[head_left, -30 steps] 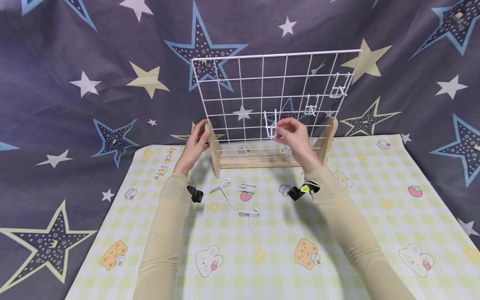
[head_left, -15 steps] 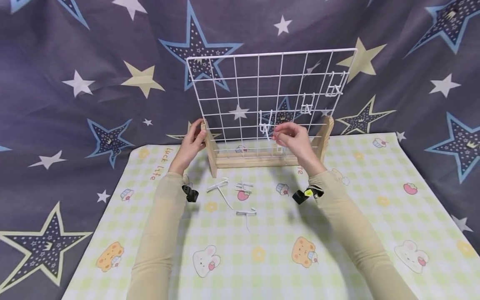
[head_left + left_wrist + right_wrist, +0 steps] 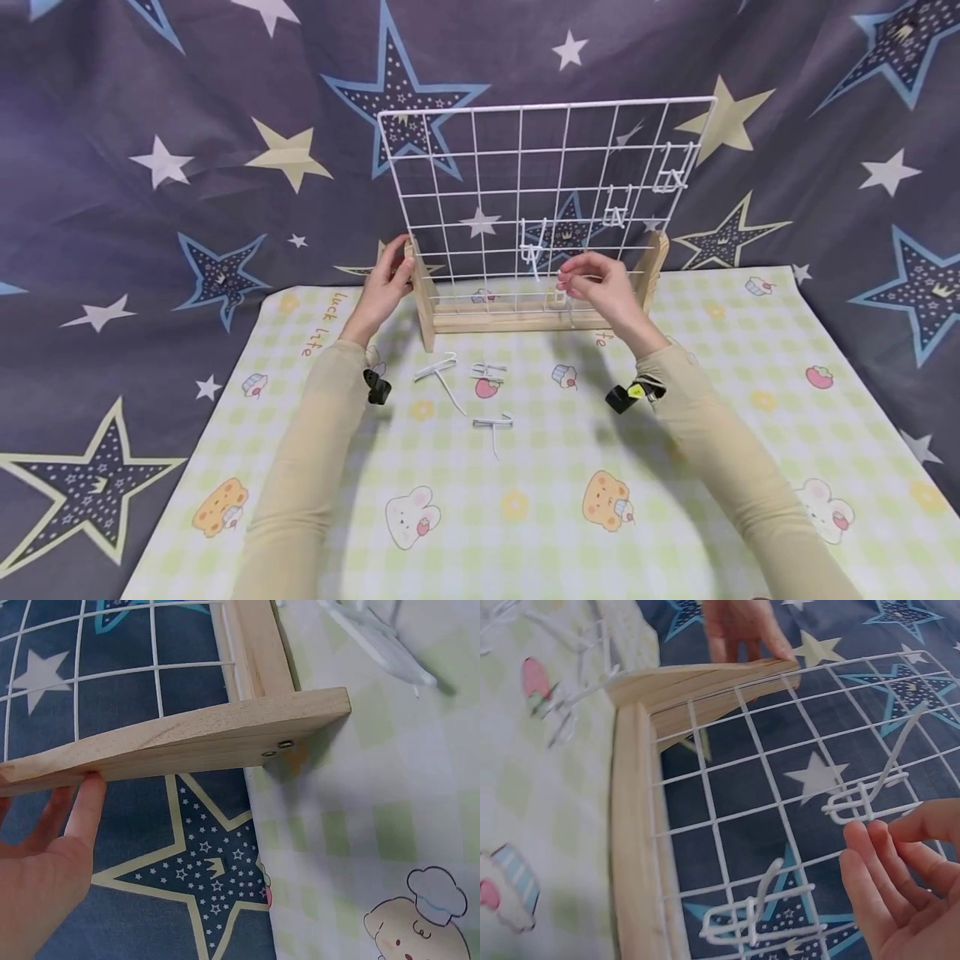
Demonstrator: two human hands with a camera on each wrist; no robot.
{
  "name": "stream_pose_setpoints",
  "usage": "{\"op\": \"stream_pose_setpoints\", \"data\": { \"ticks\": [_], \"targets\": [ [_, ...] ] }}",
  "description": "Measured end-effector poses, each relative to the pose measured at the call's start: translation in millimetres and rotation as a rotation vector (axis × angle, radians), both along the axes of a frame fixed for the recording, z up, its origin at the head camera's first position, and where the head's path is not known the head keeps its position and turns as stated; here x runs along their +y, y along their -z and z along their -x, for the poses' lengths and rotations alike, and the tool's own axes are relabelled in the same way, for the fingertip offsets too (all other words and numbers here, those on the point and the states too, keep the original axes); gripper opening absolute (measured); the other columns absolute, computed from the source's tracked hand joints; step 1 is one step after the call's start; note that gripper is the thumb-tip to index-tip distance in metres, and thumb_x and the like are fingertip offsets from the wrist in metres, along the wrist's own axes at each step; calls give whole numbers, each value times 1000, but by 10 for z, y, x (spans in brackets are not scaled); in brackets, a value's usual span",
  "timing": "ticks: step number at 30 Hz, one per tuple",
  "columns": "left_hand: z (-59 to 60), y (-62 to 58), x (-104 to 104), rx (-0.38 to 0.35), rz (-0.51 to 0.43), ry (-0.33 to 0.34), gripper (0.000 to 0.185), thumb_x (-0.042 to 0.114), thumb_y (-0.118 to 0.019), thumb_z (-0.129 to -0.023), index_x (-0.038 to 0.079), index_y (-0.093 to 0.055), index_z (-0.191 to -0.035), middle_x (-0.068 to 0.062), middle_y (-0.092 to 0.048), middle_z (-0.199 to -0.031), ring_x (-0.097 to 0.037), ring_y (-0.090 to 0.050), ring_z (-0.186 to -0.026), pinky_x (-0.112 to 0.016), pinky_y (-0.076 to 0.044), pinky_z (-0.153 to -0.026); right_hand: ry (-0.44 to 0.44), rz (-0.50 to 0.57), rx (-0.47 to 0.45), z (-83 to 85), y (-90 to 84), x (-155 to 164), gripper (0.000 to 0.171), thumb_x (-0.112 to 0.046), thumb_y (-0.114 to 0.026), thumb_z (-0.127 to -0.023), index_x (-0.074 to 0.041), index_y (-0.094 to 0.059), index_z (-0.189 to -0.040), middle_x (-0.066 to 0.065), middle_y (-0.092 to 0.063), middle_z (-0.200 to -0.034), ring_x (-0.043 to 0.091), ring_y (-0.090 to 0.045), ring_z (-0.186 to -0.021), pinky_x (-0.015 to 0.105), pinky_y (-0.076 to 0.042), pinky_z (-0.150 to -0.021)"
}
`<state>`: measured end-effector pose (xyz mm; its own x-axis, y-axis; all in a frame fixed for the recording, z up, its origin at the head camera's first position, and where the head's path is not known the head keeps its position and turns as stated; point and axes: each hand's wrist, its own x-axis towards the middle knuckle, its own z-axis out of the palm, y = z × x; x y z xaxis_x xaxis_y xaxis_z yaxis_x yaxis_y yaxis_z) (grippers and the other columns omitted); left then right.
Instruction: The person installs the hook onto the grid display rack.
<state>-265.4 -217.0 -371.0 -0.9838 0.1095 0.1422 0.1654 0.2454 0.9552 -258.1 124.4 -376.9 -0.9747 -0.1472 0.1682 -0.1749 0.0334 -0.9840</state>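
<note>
A white wire grid stands upright in a wooden stand. My left hand grips the stand's left side piece, with its fingertips against the wood in the left wrist view. A white wire hook hangs near the middle of the grid. Just right of it is my right hand, fingers loosely bent and holding nothing; the right wrist view shows its fingertips overlapping the hook's edge. Further hooks hang on the grid: one low down, one upper right and one near the right edge.
Loose white hooks lie on the checked tablecloth before the stand: a long one, one near a printed strawberry and one closer to me. A dark star-patterned cloth hangs behind the grid.
My right hand has let go of the middle hook and drawn away to the right and slightly down. The hook stays on the grid. My left hand keeps its hold on the stand.
</note>
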Motion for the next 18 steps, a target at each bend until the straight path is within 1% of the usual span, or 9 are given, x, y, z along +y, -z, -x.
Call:
{"op": "stream_pose_setpoints", "data": {
  "ticks": [2,4,10,14,17,18],
  "targets": [
    [10,6,-5,10,6,5,51,14,-42,-104,6,-26,-152,-31,-42,-137,-41,-46,-123,-45,-46,-100,-1,-21,-5,1,19,38,22,11,-51,-87,15,-59,-107,16,-66,-90,14,-66,-79,25,-57,-77],
    [32,26,-34,19,16,6,51,17,-44,-104,9,-29,-152,-31,-43,-136,-41,-47,-122,-46,-47,-99,-1,-34,-7,2,44,66,21,10,-51,-88,16,-59,-107,19,-65,-92,14,-66,-78,26,-58,-77],
    [127,172,-163,56,64,-15,52,26,-49,-102,20,-33,-152,-25,-46,-136,-37,-49,-122,-43,-48,-98,5,-62,11,0,128,152,19,10,-54,-89,17,-58,-107,22,-64,-94,12,-67,-74,35,-58,-78],
    [108,237,-230,61,54,-16,52,29,-48,-102,21,-33,-152,-26,-48,-130,-40,-51,-119,-45,-48,-98,10,-82,7,12,189,230,19,10,-54,-90,17,-57,-108,26,-63,-95,12,-67,-73,39,-57,-79],
    [68,285,-289,52,41,-17,52,29,-47,-103,18,-34,-152,-27,-49,-130,-43,-52,-117,-48,-47,-98,5,-99,5,27,224,281,20,9,-53,-91,17,-56,-109,29,-61,-98,13,-67,-74,38,-57,-79],
    [53,302,-306,46,40,-19,51,29,-47,-103,17,-34,-151,-28,-49,-130,-44,-51,-117,-48,-47,-98,4,-107,6,29,233,300,20,9,-53,-91,18,-56,-110,31,-61,-99,13,-67,-75,35,-58,-79]
  ]
}}
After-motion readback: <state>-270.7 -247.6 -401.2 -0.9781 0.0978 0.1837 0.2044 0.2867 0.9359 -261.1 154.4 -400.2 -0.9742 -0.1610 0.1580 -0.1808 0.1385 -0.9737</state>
